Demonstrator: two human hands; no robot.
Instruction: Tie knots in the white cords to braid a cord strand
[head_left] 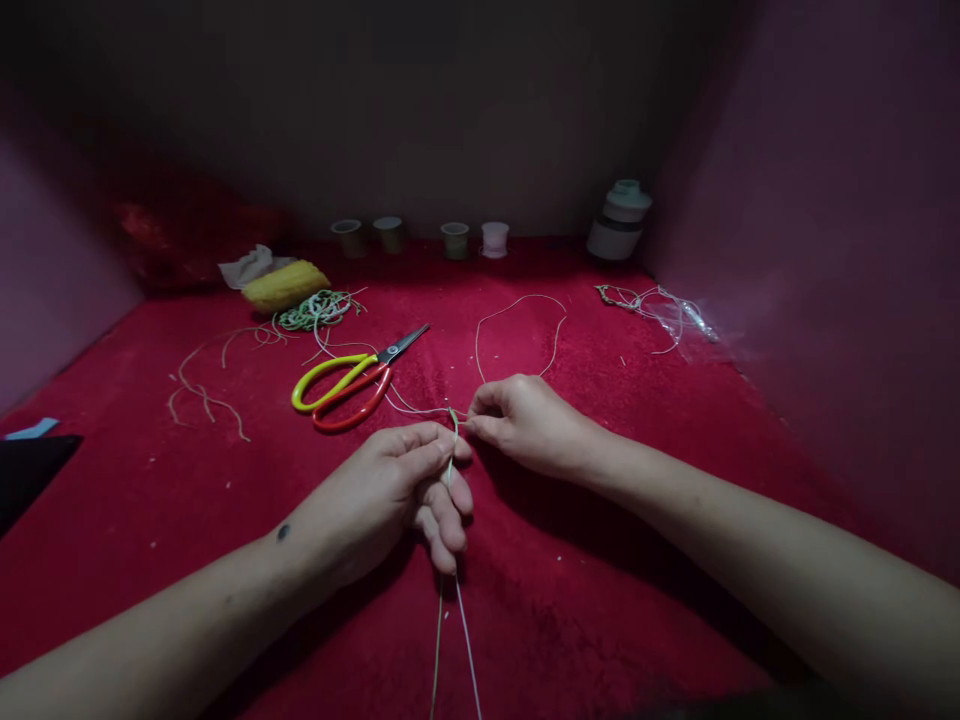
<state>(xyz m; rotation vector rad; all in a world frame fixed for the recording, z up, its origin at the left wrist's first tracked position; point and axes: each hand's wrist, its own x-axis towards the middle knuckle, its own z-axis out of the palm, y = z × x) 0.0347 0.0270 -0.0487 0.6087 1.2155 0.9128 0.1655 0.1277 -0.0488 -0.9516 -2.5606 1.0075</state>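
My left hand (409,480) pinches a thin green and white cord (454,440) between thumb and forefinger, its other fingers loosely curled below. A short green knotted part stands up at the fingertips. Two strands, one greenish and one white (466,640), run from under this hand toward the bottom edge. My right hand (517,420) is closed in a pinch on a thin cord end just right of the knotted part. A loop of thin cord (521,300) lies on the red cloth beyond it. Scissors (352,385) with yellow and red handles rest left of the hands.
Behind the scissors lie a tangle of green and white cords (319,310) and a yellow bundle (286,287). Several small spools (454,241) line the back wall, with a white bottle (619,220) to their right. More cord and clear plastic (694,320) lie at the right.
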